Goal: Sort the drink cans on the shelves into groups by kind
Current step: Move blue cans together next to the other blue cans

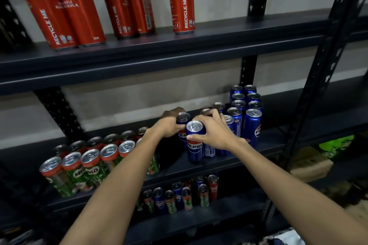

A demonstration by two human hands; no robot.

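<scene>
2 bare forearms, no sleeves or jewellery.

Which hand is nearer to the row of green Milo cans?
Left. The left hand holds a Pepsi can just right of the Milo cans; the right hand is farther right.

Two bare forearms are reaching forward and upward from the bottom of the frame, converging at the wrists. The left hand (169, 125) is curling its fingers around a blue can (182, 125), knuckles turned up. The right hand (214, 132) is gripping the neighbouring Pepsi can (195, 141), thumb lying across its front, fingers spreading over the top.
</scene>
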